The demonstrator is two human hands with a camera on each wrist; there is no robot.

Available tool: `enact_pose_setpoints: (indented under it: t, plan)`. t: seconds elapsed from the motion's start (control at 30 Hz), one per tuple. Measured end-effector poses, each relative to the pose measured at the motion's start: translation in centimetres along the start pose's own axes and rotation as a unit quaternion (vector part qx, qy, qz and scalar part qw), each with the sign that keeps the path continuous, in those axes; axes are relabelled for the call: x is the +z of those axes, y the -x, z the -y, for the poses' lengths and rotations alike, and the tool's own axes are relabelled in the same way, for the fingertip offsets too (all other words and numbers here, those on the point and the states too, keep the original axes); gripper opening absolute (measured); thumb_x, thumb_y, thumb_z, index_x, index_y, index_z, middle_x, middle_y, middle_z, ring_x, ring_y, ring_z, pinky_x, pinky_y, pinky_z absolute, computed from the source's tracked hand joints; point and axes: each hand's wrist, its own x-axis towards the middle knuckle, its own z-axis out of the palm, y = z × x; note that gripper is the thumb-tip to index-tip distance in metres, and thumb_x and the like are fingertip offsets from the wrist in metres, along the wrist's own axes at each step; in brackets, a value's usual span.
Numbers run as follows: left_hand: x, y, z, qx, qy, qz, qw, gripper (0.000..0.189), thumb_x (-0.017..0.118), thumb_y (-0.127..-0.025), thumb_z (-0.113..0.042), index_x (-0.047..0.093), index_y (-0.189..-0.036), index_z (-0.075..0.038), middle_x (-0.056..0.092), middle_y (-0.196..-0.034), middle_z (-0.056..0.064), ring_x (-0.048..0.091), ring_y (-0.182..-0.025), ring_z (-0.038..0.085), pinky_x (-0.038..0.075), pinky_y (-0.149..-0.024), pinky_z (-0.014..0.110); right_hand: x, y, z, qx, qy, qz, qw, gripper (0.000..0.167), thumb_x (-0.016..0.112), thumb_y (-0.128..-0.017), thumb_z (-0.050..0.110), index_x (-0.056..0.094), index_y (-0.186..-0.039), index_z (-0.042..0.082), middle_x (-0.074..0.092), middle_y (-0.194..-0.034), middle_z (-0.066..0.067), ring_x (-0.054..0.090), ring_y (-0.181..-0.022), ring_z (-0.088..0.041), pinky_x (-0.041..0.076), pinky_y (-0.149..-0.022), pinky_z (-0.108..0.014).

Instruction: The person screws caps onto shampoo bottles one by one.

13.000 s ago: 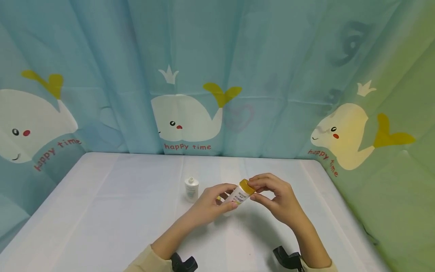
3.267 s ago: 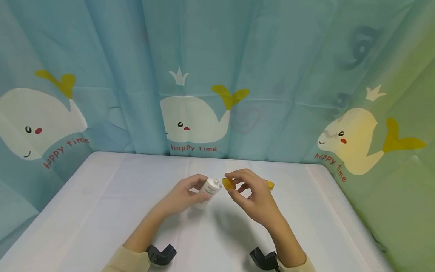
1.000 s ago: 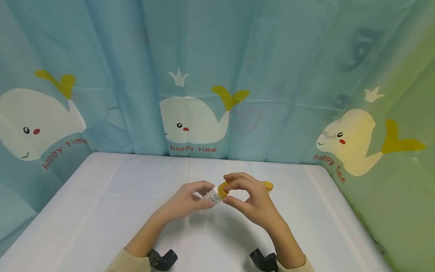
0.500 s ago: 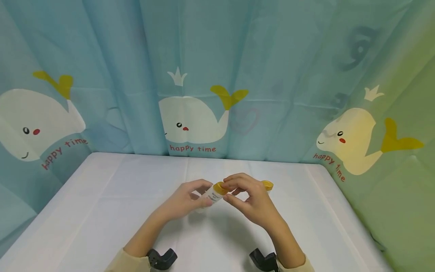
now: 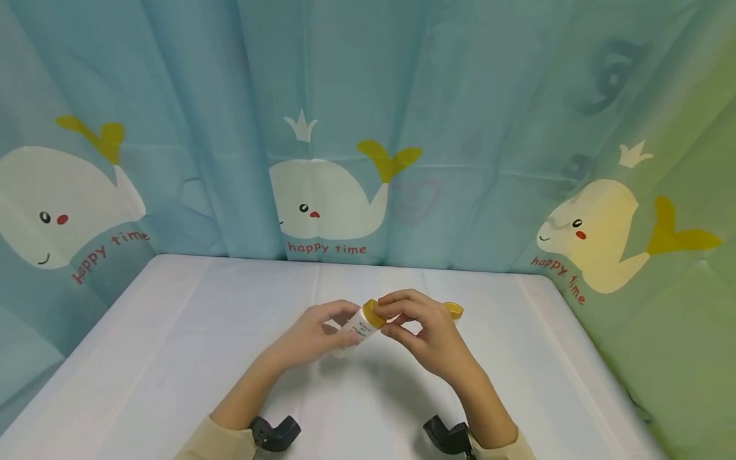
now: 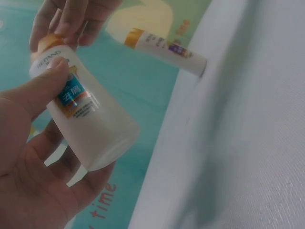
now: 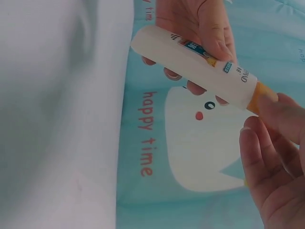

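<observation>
My left hand (image 5: pixel 313 337) holds a white plastic bottle (image 5: pixel 362 328) tilted above the table, its top towards my right hand. The left wrist view shows a teal and orange label on the bottle (image 6: pixel 102 124), with the thumb lying across its upper part. A yellow cap (image 5: pixel 371 313) sits on the bottle's top. My right hand (image 5: pixel 428 329) pinches this cap; in the right wrist view its thumb covers part of the cap (image 7: pixel 258 98). Behind the right hand stands a second white bottle (image 6: pixel 167 52) with a yellow cap, mostly hidden in the head view.
A white table (image 5: pixel 201 332) lies under both hands. Behind it hangs a blue-green curtain (image 5: pixel 489 96) printed with whales. Black wrist mounts (image 5: pixel 276 434) sit on both wrists.
Earlier the other bottle was in my hands and this one stood uncapped on the table. The right hand then brought the separate yellow cap over; the cap now sits on the bottle's neck.
</observation>
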Motion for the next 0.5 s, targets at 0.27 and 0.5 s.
enact_pose_setpoints:
  t: [0.27, 0.5]
  plan:
    - [0.05, 0.05, 0.2, 0.001, 0.0, 0.009, 1.0, 0.033, 0.073, -0.092, -0.029, 0.064, -0.123, -0.023, 0.068, -0.107, -0.005, 0.062, -0.103, 0.018, 0.055, -0.087, 0.037, 0.18, 0.07, 0.13, 0.014, 0.028, -0.006, 0.9995, 0.02, 0.082, -0.083, 0.018, 0.074, -0.102, 0.018, 0.066, -0.125, 0.001, 0.063, -0.117, -0.019, 0.055, -0.092, -0.033]
    - [0.35, 0.01, 0.22, 0.01, -0.002, 0.015, 0.9998, 0.031, 0.073, -0.092, -0.027, 0.065, -0.122, -0.023, 0.068, -0.108, -0.007, 0.062, -0.103, 0.017, 0.055, -0.088, 0.042, 0.34, 0.06, 0.15, 0.012, 0.017, -0.009, 0.9997, 0.014, 0.082, -0.084, 0.02, 0.069, -0.091, 0.02, 0.068, -0.122, 0.001, 0.064, -0.116, -0.02, 0.055, -0.091, -0.033]
